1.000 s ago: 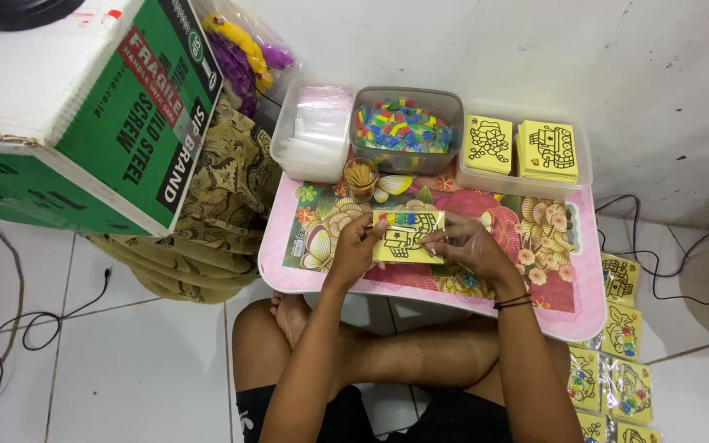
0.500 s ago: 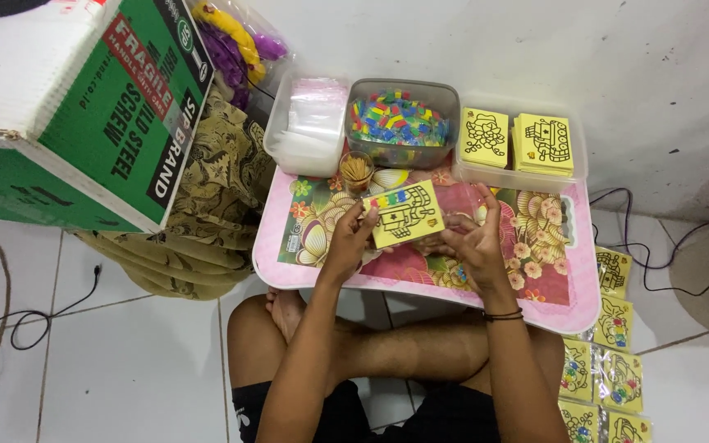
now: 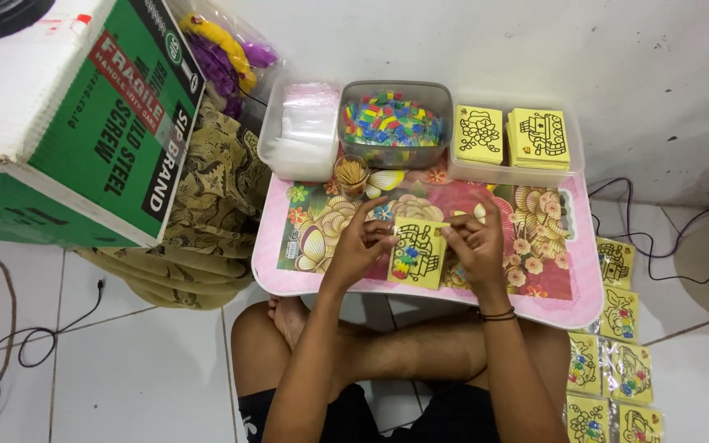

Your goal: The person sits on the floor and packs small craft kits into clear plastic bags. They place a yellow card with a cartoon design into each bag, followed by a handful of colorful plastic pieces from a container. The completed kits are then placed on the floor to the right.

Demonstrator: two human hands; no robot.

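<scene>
Card (image 3: 417,253) sits right between both hands, held just above the pink flowery table (image 3: 572,303). The left hand (image 3: 360,244) pinches its left edge, fingers closed on it with the index finger sticking up, and the right hand (image 3: 476,246) has its fingertips closed on the right edge. So both grips are tight on the same card.

Along the back of the table there's a row of clear tubs: one with plastic bags (image 3: 301,131), a middle tub (image 3: 394,123) full of small colourful bits, and a tray (image 3: 514,139) holding two stacks of yellow picture cards. A little cup of sticks (image 3: 351,174) stands just in front of the middle tub, near the left hand. Nothing's between the hands and the card. Finished packets (image 3: 609,373) lie on the floor tiles by the person's right knee, and a big green and white cardboard box (image 3: 75,115) is off to the left.

The card itself is yellow, squarish, with a black line drawing and a few coloured spots low on its left side.
</scene>
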